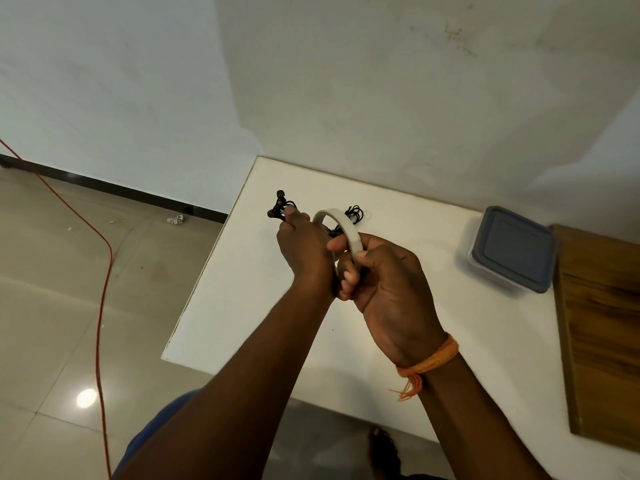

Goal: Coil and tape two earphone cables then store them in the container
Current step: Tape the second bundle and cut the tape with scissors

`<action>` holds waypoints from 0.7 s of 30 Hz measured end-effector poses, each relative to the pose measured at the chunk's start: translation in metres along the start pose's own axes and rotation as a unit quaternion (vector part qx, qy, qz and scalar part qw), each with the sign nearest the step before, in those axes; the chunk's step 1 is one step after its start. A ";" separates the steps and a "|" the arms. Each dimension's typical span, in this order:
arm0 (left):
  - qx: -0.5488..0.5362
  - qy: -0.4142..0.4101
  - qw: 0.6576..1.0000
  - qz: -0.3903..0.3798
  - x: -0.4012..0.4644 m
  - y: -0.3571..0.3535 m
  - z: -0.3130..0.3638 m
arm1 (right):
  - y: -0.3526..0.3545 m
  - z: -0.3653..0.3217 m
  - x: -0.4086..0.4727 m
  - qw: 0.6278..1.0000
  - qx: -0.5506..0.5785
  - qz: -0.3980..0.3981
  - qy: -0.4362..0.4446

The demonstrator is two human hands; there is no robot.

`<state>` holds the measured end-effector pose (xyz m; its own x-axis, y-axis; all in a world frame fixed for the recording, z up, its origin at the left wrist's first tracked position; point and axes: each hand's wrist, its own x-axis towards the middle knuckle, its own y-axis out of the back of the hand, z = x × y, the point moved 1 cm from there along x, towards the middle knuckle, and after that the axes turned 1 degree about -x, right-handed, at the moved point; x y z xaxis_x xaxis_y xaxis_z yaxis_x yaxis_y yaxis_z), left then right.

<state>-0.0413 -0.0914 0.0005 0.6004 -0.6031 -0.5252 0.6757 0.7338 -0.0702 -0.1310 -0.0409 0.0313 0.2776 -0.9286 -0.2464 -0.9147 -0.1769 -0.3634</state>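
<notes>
My left hand is closed on a black earphone cable; its earbuds and a few loops stick out past my fingers, above the white table. My right hand grips a beige tape roll, held right beside the left hand. A second black earphone cable lies in a loose bundle on the table just behind the roll, partly hidden by it. The clear container with a grey-blue lid sits shut at the table's right side.
A wooden board lies along the table's right edge. The table stands against a white wall. An orange cord runs across the tiled floor at left. My foot shows beneath the table's near edge.
</notes>
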 end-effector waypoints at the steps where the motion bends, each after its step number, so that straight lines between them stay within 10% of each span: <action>1: 0.000 0.001 1.000 0.002 0.000 0.000 0.000 | 0.000 0.000 0.000 1.000 -0.004 0.001 0.001; 21: -0.073 0.012 0.997 0.000 0.000 0.002 0.000 | 0.003 -0.010 -0.003 1.000 0.018 -0.007 0.013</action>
<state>-0.0402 -0.0902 0.0001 0.5883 -0.5968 -0.5456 0.6053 0.7725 -0.1923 -0.1376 -0.0415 0.0398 0.2822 -0.9343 -0.2177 -0.8992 -0.1785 -0.3995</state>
